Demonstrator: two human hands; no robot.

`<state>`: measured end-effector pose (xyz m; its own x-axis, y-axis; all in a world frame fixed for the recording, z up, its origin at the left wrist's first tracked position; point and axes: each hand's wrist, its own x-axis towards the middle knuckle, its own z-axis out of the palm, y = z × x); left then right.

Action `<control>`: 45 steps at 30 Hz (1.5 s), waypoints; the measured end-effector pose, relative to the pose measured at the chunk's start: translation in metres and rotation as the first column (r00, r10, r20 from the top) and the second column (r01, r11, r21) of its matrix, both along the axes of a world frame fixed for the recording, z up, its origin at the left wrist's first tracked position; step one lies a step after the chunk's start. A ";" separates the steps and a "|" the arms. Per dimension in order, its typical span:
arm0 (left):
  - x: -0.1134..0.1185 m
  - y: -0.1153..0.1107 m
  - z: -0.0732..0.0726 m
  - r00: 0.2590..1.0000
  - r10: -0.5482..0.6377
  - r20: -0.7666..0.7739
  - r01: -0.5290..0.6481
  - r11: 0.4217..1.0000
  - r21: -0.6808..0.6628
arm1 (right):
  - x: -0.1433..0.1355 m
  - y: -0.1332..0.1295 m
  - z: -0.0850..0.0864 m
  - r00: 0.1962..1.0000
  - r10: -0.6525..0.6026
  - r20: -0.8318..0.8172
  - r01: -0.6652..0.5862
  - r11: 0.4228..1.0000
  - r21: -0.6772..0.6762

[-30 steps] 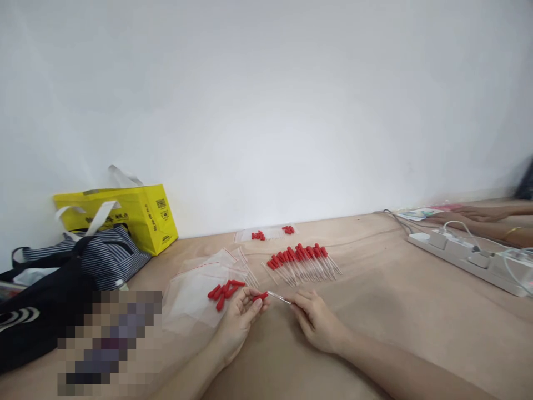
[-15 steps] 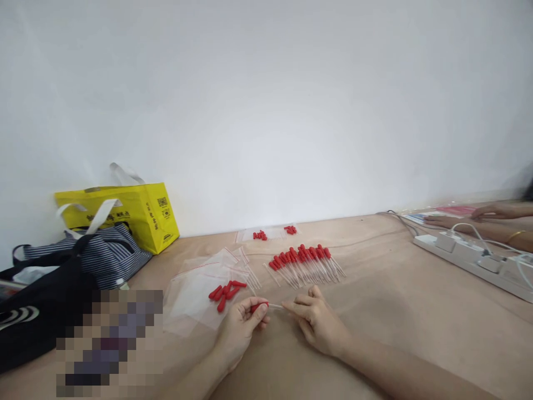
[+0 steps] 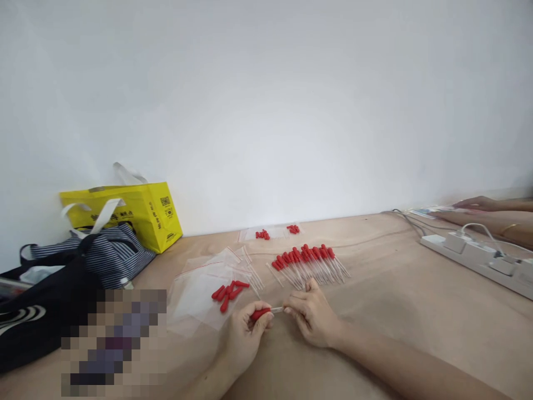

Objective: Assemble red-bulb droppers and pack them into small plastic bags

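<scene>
Less of the slim, straight, clear tube [image 3: 277, 310] now shows between your left hand [image 3: 245, 333], pinching a red, rubbery bulb [image 3: 259, 314], and your right hand [image 3: 313, 316], gripping the tube, so it seems seated.

At 6 o'clock from mid-view, a red bulb [image 3: 259, 315] meets a clear tube [image 3: 277, 310]. Solid red too: the loose bulbs [image 3: 225, 304] at 7 and the dropper tops [image 3: 306, 255] between 4 and 5. Toward 9, a yellow bag [image 3: 145, 216] with black print and white handles; toward 8, a dark-and-white striped bag [image 3: 109, 254] and a black bag [image 3: 62, 311] with white curves. Near 3, a white power strip [image 3: 470, 263]. Tan table [image 3: 395, 322], 5 o'clock.
</scene>
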<state>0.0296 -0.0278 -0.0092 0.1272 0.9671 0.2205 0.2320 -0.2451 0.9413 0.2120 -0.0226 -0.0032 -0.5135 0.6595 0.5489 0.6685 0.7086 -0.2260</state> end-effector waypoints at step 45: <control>-0.061 0.040 0.026 0.459 0.432 -0.776 -0.130 0.897 0.422 | -0.065 0.069 0.013 0.778 -0.608 0.158 0.628 0.752 -0.202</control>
<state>-0.0315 0.0125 0.0164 0.1263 0.9019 0.4130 0.9656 -0.2071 0.1570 0.1467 0.0462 0.0096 0.0163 0.9484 0.3166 0.9642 0.0689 -0.2559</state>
